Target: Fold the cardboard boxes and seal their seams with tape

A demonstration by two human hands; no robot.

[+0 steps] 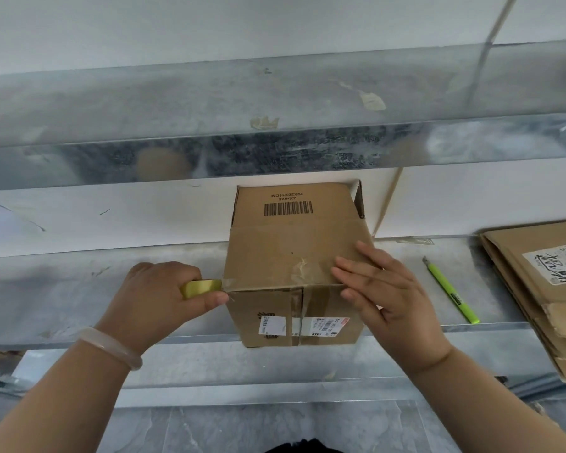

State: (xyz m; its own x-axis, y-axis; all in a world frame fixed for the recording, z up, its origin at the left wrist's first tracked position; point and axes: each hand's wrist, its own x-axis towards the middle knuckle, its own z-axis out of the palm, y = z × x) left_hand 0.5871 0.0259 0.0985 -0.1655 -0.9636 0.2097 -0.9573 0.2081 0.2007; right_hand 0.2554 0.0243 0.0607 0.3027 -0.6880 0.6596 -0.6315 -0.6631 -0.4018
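Observation:
A brown cardboard box (285, 250) stands on the metal bench (62, 299), its top flaps folded down and a barcode printed on the far flap. Clear tape runs along the box's near top edge. My left hand (157, 299) grips a yellowish roll of tape (200, 288) right at the box's left top corner, the thumb beside the tape end. My right hand (383, 295) lies flat with straight fingers on the right part of the top and front edge, pressing the tape down. White labels are stuck on the box's front face.
A green utility knife (451, 291) lies on the bench right of the box. A stack of flattened cardboard boxes (536, 289) sits at the far right. A metal shelf (275, 132) overhangs behind and above the box. The bench's front edge runs just below the box.

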